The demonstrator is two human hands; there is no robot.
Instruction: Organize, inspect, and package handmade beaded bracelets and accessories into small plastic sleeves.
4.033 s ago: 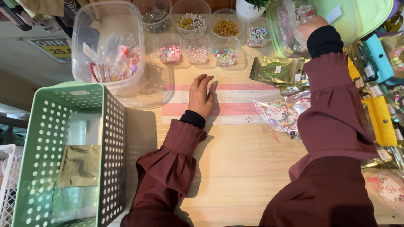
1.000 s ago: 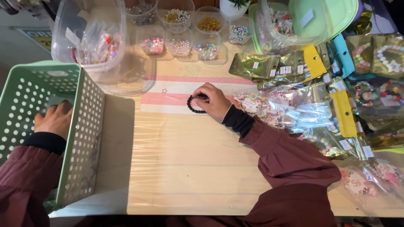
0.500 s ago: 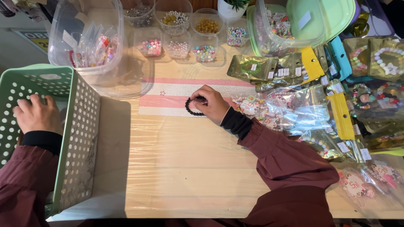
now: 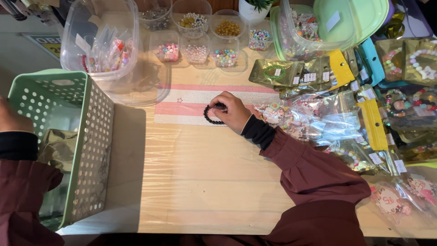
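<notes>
Right hand [image 4: 234, 110] resting on the pink striped mat [image 4: 191, 102], fingers curled and pinching a black bead bracelet [image 4: 212, 115] lying flat on the mat, just left of the knuckles. Left hand [image 4: 12, 119] over the rim of the green basket [image 4: 93, 141] (only partly in frame); can't tell how its fingers sit. Clear tub [image 4: 98, 41] and small bead cups [image 4: 195, 50] behind the mat. Packets of beads [image 4: 318, 123] piled to the right.

Only one view exists, from the person's head, looking almost straight down on the wooden surface [image 4: 191, 182] (quite near, at arm's distance). The green basket [image 4: 91, 150] is left, the packets [image 4: 364, 123] right.
</notes>
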